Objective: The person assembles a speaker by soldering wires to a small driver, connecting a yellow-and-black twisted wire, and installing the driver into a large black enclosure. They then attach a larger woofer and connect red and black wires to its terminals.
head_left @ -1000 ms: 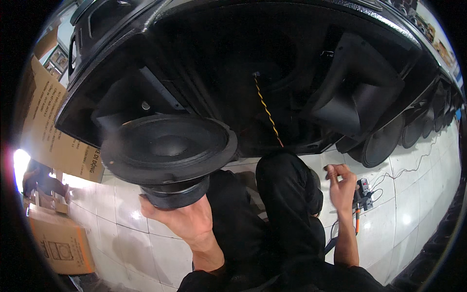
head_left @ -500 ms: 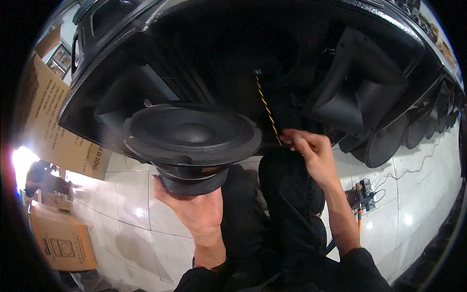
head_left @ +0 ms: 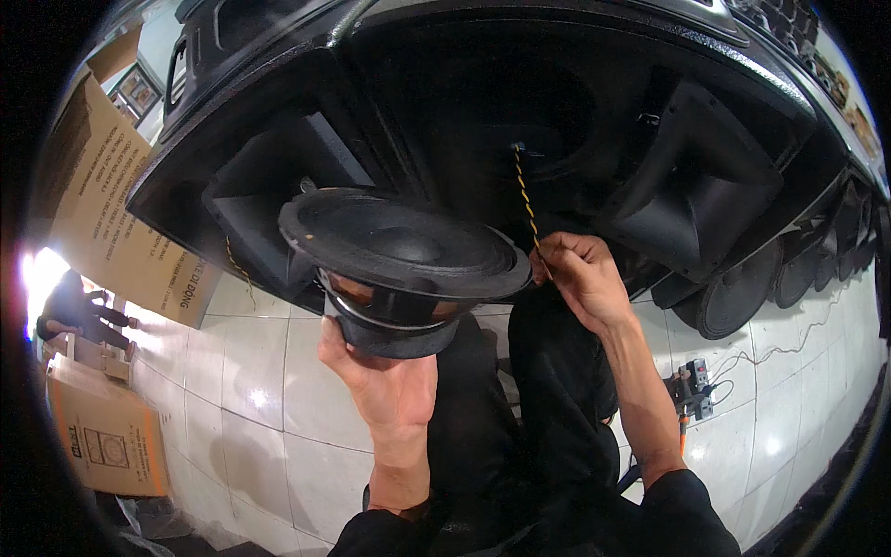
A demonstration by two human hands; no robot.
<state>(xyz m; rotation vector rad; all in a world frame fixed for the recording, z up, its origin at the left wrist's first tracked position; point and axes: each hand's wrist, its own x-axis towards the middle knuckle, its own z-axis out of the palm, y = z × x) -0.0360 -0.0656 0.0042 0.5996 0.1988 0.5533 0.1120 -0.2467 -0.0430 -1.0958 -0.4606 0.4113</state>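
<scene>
My left hand (head_left: 385,385) grips a black round speaker driver (head_left: 404,246) from below, around its magnet, with the cone facing up and slightly tilted. Pinched between the fingers of my right hand (head_left: 583,274) is the lower end of a twisted yellow-and-black wire (head_left: 526,195). That wire hangs out of the dark round opening in a black speaker cabinet (head_left: 436,102). The driver's rim lies just left of my right fingertips; whether they touch, I cannot tell. A black horn (head_left: 696,186) sits in the cabinet to the right of the opening.
Another cabinet with a horn (head_left: 274,181) and a dangling wire (head_left: 238,265) stands at left. Cardboard boxes (head_left: 107,204) are farther left, with a person (head_left: 79,311) beyond. Several round drivers (head_left: 738,297) line the right. A power strip (head_left: 698,385) with cords lies on the tiled floor (head_left: 246,371).
The driver in my left hand has shifted right and tipped, its right rim now lower and close to my right hand. My right hand keeps its pinch on the wire. The view has shifted slightly.
</scene>
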